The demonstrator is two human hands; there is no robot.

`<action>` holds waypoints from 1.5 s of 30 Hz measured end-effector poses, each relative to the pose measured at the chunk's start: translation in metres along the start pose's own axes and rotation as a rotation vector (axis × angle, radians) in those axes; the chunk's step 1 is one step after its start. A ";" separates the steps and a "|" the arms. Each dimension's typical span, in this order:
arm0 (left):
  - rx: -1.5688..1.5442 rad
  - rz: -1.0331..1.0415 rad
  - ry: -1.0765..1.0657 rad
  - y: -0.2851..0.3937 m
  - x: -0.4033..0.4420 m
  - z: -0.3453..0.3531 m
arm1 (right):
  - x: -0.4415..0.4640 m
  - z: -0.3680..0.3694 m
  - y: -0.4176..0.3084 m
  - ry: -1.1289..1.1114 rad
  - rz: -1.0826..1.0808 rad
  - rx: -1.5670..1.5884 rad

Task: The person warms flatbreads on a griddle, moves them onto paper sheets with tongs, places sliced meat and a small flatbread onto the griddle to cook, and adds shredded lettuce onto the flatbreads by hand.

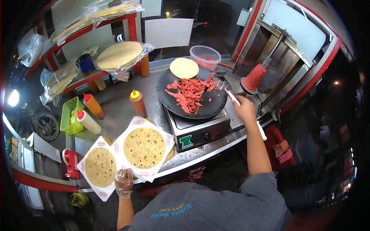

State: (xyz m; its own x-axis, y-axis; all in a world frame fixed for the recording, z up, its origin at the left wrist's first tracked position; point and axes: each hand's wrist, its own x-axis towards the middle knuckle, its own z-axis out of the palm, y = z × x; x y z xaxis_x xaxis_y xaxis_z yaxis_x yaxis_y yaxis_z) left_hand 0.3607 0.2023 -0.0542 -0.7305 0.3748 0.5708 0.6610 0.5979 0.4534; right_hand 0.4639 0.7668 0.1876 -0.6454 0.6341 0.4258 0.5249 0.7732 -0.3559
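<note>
My right hand (245, 109) grips metal tongs (227, 89), their forked tips at the right edge of a round black griddle pan (165, 101). Shredded reddish meat (189, 94) is spread over the pan, and a pale flatbread (184, 68) lies at its far edge. My left hand (124, 183), in a clear plastic glove, is closed at the near edge of the wrapping papers; what its fingers hold, if anything, is hidden. Beside it are two browned flatbreads, the left one (100, 167) and the right one (144, 148), each on printed white paper (169, 143).
A vertical meat spit (254, 78) stands at the right, near a clear plastic tub (205, 56). Sauce bottles (138, 104) and a green basket (66, 122) stand left of the gas stove (202, 134). Wrapped flatbreads (119, 54) lie on the shelf. A red device (71, 161) sits at the left edge.
</note>
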 end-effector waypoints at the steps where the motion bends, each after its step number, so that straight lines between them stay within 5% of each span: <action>1: -0.005 -0.019 0.002 0.001 0.002 0.000 | -0.012 0.003 -0.005 -0.005 -0.063 -0.033; 7: 0.142 0.097 -0.028 0.001 0.000 -0.004 | -0.042 0.026 -0.075 -0.006 -0.317 0.146; 8: 0.137 0.140 -0.028 -0.004 -0.004 -0.003 | -0.034 0.024 -0.076 -0.122 -0.282 -0.036; 12: 0.202 0.205 0.037 0.002 0.003 -0.003 | 0.016 0.009 -0.038 -0.155 -0.113 0.063; 14: 0.170 0.044 0.006 0.001 0.004 -0.002 | 0.027 0.001 -0.038 -0.106 0.001 0.027; 16: 0.018 -0.136 -0.007 0.007 0.002 -0.002 | 0.015 0.014 -0.026 -0.126 -0.199 -0.012; 18: 0.139 -0.011 0.036 -0.010 -0.003 0.011 | 0.007 0.005 -0.033 -0.156 -0.293 -0.033; 22: 0.414 0.174 0.042 -0.007 -0.003 0.008 | 0.062 0.009 0.013 -0.223 -0.095 0.141; 23: 0.172 -0.094 -0.004 0.006 0.001 0.002 | 0.067 0.013 0.011 -0.207 -0.104 0.076; 25: 0.029 -0.139 0.006 0.012 0.006 -0.001 | 0.071 0.024 -0.003 -0.162 -0.119 -0.047; 27: 0.062 -0.088 0.029 0.005 0.003 0.000 | 0.048 0.018 -0.034 -0.135 -0.316 -0.153; 31: 0.370 0.160 0.110 -0.010 -0.007 0.014 | 0.043 0.028 -0.075 -0.112 -0.313 -0.100; 32: 0.212 0.014 0.050 -0.010 -0.008 0.013 | 0.042 0.037 -0.076 -0.108 -0.320 -0.095; 35: 0.163 0.028 0.047 -0.004 -0.002 0.006 | 0.020 0.047 -0.073 -0.126 -0.470 -0.026; 39: 0.372 0.232 0.112 0.000 -0.002 0.004 | 0.037 0.030 -0.042 -0.207 -0.325 -0.051; 40: 0.052 -0.095 0.058 0.005 -0.003 0.002 | 0.039 0.027 -0.042 -0.193 -0.281 -0.044; 43: 0.042 -0.093 0.018 0.004 -0.005 0.001 | 0.021 0.039 -0.064 -0.151 -0.310 -0.182; 45: 0.312 0.262 0.055 -0.008 -0.007 0.004 | -0.007 0.021 -0.092 -0.192 -0.331 -0.112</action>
State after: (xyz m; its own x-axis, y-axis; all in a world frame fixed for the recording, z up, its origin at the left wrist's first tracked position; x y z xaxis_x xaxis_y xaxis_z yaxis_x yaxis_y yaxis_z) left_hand 0.3595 0.1978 -0.0645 -0.5286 0.5098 0.6787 0.7337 0.6766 0.0632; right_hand 0.4080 0.6911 0.2002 -0.8764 0.3460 0.3350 0.3214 0.9382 -0.1281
